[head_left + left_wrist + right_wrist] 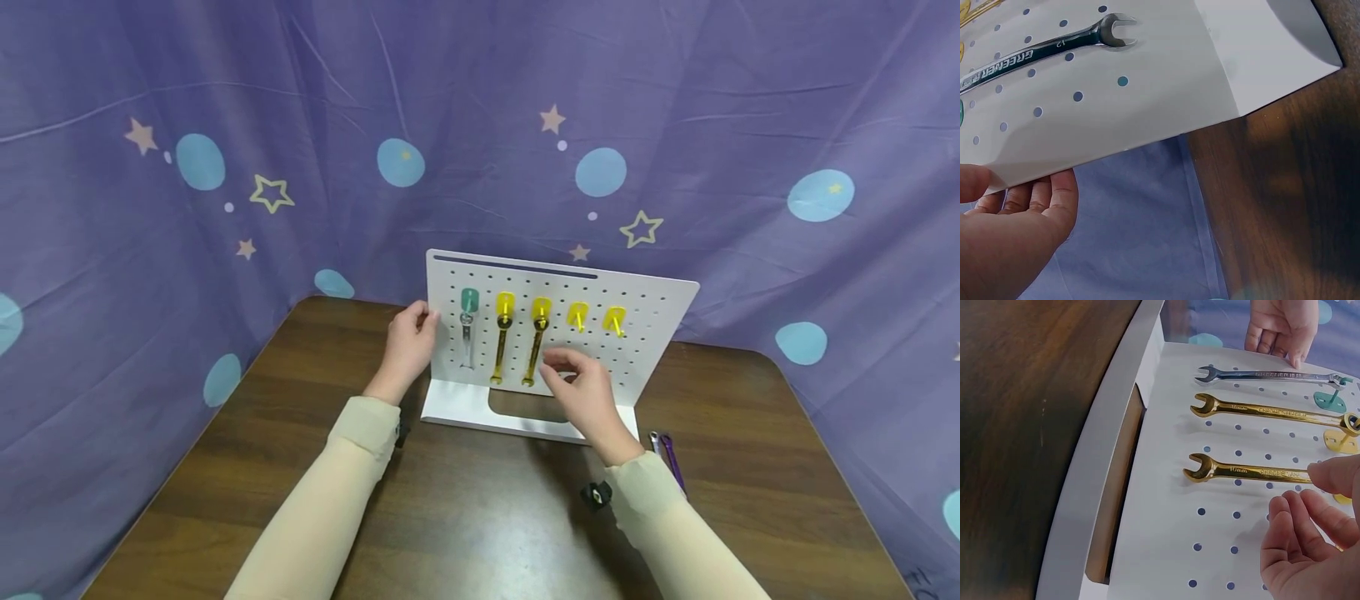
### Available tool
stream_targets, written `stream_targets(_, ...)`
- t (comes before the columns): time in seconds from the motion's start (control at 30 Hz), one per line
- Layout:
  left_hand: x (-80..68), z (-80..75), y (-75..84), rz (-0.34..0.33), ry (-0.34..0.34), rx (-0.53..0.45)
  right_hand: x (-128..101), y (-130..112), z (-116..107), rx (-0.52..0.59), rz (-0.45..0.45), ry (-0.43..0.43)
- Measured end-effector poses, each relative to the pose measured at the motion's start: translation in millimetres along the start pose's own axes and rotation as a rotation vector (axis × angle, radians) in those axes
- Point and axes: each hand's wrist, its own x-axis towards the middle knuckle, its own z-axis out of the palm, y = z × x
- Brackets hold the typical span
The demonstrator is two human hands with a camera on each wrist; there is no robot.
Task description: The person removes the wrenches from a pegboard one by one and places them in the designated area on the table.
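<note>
A white pegboard stand (652, 325) stands on the table, bearing one green hook (469, 298) and several yellow hooks (577, 315). My left hand (408, 342) pinches its left edge, thumb in front and fingers behind. From the green hook hangs a silver combination wrench (1029, 56). Two gold combination wrenches hang beside it, the middle one (1260, 411) and the right one (1241, 472), marked 10mm. Just right of that last wrench is my right hand (585, 392), fingers bent loosely and apart from the thumb. In the right wrist view the thumb overlaps its shaft; contact is unclear.
On the wooden table (465, 517), right of the stand and partly behind my right forearm, lie a silver wrench (656, 442) and a purple wrench (672, 462). Two yellow hooks at the right bear no wrench. A purple patterned curtain (480, 100) hangs behind the table.
</note>
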Motion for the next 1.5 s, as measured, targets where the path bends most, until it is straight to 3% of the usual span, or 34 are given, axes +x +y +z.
stream_targets(0.73,0.2,1.6,0.6,0.007,0.006,0.018,17,-8,7,0.043,0.003,-0.008)
stream_targets(1.07,0.1,1.1,2.6,0.004,0.002,0.014,17,-12,6,0.031,0.027,-0.008)
stream_targets(1.5,-1.0,0.3,1.5,0.007,0.007,0.012,14,-10,6,0.045,-0.005,-0.014)
